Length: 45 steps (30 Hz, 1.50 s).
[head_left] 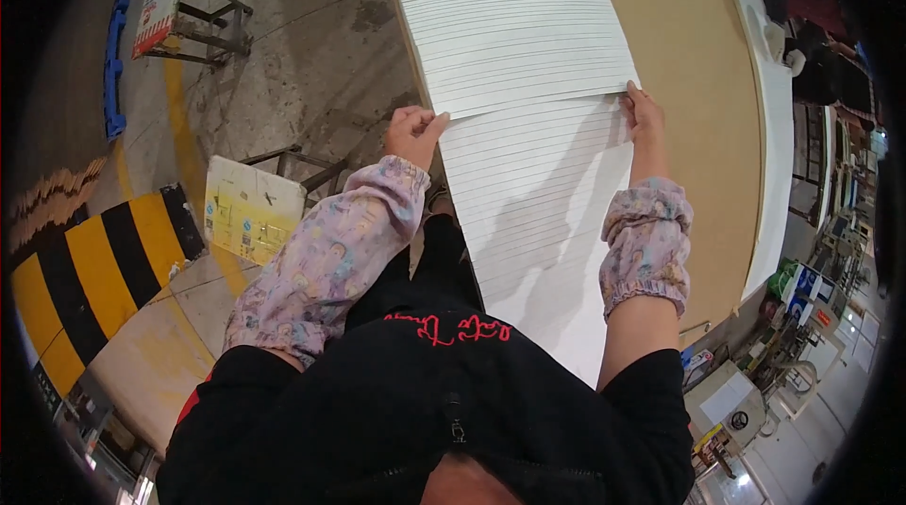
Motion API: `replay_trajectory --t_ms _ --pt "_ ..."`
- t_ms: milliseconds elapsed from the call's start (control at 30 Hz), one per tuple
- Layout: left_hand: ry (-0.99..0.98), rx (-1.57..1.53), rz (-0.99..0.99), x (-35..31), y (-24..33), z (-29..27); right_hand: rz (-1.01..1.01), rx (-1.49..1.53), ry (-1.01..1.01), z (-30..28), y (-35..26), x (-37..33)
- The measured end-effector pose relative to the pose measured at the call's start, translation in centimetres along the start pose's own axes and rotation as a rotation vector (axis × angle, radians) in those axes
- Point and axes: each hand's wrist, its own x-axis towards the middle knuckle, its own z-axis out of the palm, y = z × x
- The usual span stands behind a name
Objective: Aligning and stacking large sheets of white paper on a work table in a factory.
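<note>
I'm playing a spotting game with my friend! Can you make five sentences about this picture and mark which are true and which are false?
1. The left hand and the right hand are both at the white sheets. True.
2. The sleeve covers are plain black. False: they are pale purple with a colourful pattern.
3. A panel on the left has black and yellow stripes. True.
4. The yellow-and-white stool is on the right side of the picture. False: it is on the left.
5. The right hand is holding scissors. False: its fingers are at the edge of the white sheets.
</note>
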Motion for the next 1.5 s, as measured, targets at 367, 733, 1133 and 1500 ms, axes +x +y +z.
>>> replay_trajectory --t_ms 367,733,1133,1500 --pt "0.078 0.253 -0.016 0.0 0.4 0.1 -0.101 -0.160 0.090 0.3 0.9 1.2" --pt "0.038 0.246 -0.001 -0.2 0.7 0.0 -0.076 -0.163 0.026 -0.3 1.1 1.1" --pt "0.068 0.052 -0.117 -0.3 0.5 1.1 -0.619 -0.867 0.394 -0.7 2.7 0.8" --pt "0.083 0.142 -0.209 -3.0 4.2 5.2 -0.624 -0.780 0.157 -0.9 3.2 2.4"
